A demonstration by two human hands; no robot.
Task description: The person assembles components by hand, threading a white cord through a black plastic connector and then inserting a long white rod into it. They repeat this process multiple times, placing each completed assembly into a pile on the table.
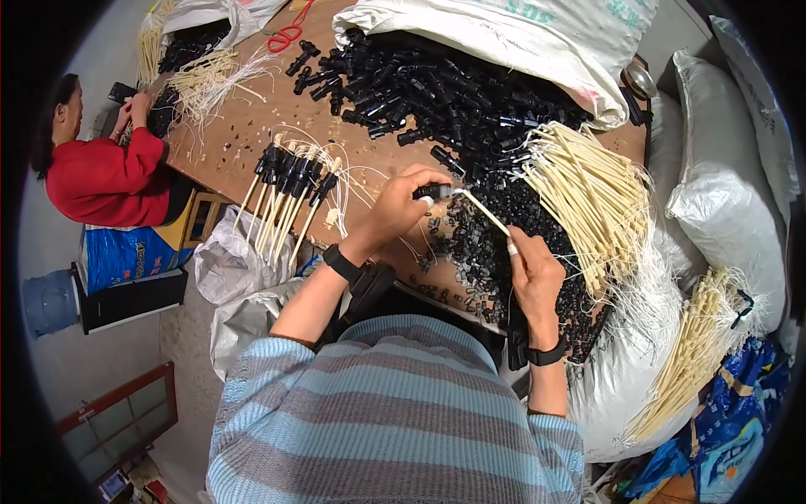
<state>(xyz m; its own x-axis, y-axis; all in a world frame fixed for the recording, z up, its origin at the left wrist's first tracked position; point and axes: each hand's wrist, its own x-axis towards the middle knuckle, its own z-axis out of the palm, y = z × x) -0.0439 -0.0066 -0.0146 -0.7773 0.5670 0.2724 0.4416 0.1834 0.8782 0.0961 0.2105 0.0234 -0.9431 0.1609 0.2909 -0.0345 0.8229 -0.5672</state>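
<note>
Between the thumb and fingers of my left hand (395, 208) is a small black plastic fitting (431, 192), partly covered by the fingers. My right hand (537, 273) pinches a thin cream-coloured rod (487, 212), whose far end meets the fitting or lies right against it; I cannot tell whether it is inside. Small black plastic pieces (483, 256) spread under and between both hands. Beyond them is a heap of larger black plastic fittings (437, 88). Right of my right hand lies a bundle of cream rods (588, 197) with white strings.
Left of my hands, several rods with black fittings (290, 181) overhang the table edge. Red-handled scissors (285, 35) lie at the back by an open white sack (512, 34). Full sacks (726, 160) stand at right. A person in red (109, 181) works at far left.
</note>
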